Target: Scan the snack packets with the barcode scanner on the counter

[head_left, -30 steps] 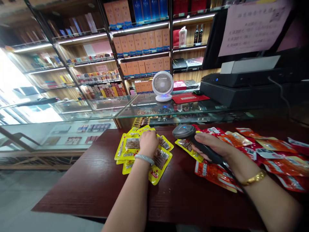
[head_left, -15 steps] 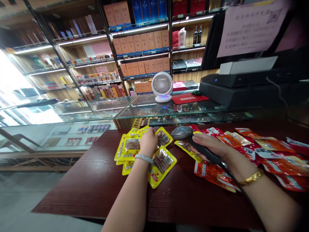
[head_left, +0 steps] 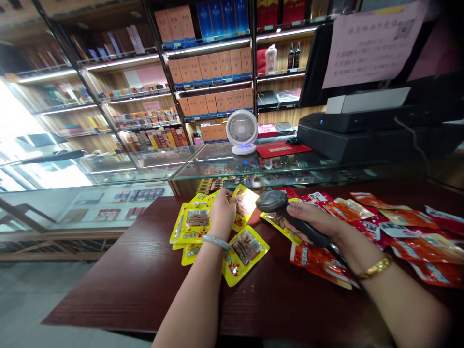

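My right hand (head_left: 312, 218) is wrapped round the handle of a black barcode scanner (head_left: 271, 200), whose head points left. Light from it falls on a yellow snack packet (head_left: 245, 205), which my left hand (head_left: 222, 212) pinches at its left edge. Under and beside my left hand lie several more yellow packets (head_left: 192, 220) in a loose pile. One yellow packet (head_left: 246, 251) lies nearest to me, its clear window showing brown food. Another yellow packet (head_left: 279, 223) is partly hidden behind the scanner and my right hand.
Orange and red snack packets (head_left: 409, 232) spread over the right of the dark wooden table (head_left: 119, 270). Behind stands a glass counter (head_left: 203, 162) with a white fan (head_left: 242, 130), a red mat (head_left: 282, 148) and a black machine (head_left: 333, 140). Stocked shelves line the back wall.
The scanner's light now shines brightly on the yellow packet at my left hand. That packet is tilted up a little more. Both hands keep nearly the same places.
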Available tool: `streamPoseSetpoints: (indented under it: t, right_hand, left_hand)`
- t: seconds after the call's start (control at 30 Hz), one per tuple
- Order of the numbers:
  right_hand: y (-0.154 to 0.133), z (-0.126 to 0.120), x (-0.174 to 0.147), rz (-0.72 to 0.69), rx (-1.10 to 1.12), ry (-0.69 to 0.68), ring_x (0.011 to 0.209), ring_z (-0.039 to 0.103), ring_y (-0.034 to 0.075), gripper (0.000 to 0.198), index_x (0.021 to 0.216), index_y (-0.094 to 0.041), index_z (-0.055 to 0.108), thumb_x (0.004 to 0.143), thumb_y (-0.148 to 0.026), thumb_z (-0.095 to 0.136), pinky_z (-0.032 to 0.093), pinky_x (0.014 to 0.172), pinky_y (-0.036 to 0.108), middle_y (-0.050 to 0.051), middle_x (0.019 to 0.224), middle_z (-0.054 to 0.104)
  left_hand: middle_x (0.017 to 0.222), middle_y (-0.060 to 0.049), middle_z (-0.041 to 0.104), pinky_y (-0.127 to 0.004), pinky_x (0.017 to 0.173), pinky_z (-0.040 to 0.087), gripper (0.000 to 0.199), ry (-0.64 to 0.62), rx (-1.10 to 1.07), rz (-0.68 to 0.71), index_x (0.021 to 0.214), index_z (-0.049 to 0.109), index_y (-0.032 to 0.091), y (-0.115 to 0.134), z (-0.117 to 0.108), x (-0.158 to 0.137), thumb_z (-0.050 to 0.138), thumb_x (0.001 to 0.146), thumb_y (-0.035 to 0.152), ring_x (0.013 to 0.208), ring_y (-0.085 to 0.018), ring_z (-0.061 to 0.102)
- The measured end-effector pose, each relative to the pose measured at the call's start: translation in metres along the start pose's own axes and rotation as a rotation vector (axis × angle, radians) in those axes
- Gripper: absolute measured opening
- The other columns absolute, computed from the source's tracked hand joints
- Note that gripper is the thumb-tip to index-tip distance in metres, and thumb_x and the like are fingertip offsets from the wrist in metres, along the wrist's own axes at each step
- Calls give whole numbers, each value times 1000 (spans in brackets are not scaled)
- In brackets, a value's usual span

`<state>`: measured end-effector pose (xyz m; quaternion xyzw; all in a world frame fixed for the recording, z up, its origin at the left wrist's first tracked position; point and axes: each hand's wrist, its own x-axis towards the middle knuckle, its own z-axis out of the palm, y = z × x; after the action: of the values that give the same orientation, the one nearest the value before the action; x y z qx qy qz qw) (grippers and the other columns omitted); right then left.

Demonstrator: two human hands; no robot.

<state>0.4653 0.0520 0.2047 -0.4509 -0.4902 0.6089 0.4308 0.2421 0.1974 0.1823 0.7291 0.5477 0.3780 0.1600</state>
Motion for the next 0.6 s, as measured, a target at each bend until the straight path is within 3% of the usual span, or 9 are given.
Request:
streamPoseSetpoints:
  t: [0.4, 0.6]
  right_hand:
    - [2, -6, 1, 8, 6, 29, 28, 43, 6, 48, 75, -20, 46, 79, -65, 63, 27, 27, 17, -5, 52, 55]
    - [7, -4, 5, -68, -92, 68, 33, 47, 7, 43, 100, -21, 53, 81, -58, 66, 35, 32, 17, -6, 59, 57]
  left_hand:
    - [75, 0, 64, -24, 58, 32, 20, 14, -95, -56, 87, 56, 22, 3, 1, 0, 62, 80, 40, 65, -16, 55]
    - [72, 2, 61, -23, 60, 34, 21, 30, -209, -48, 87, 56, 21, -2, 8, 2, 63, 79, 39, 65, -14, 54]
